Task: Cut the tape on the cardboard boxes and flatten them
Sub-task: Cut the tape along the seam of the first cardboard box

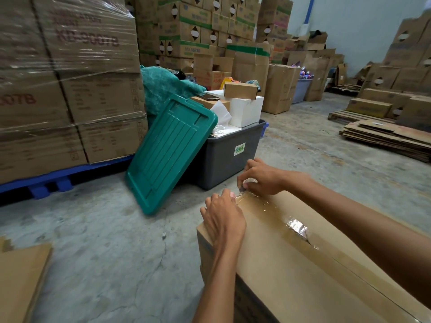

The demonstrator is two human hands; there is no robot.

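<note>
A large brown cardboard box (286, 273) stands on the floor right in front of me. A strip of clear tape (296, 229) runs along its top seam and is wrinkled and torn near the middle. My left hand (222, 220) grips the box's far left corner, fingers curled over the edge. My right hand (262, 177) sits at the far end of the seam and pinches a small cutter (243, 188) against the tape there. The blade itself is mostly hidden by my fingers.
A grey bin (224, 159) holding white and brown boxes stands just beyond, with a green lid (170, 152) leaning on it. Shrink-wrapped cartons on a blue pallet (46, 180) fill the left. Flattened cardboard (387, 136) lies at right, and another sheet (21, 280) at lower left.
</note>
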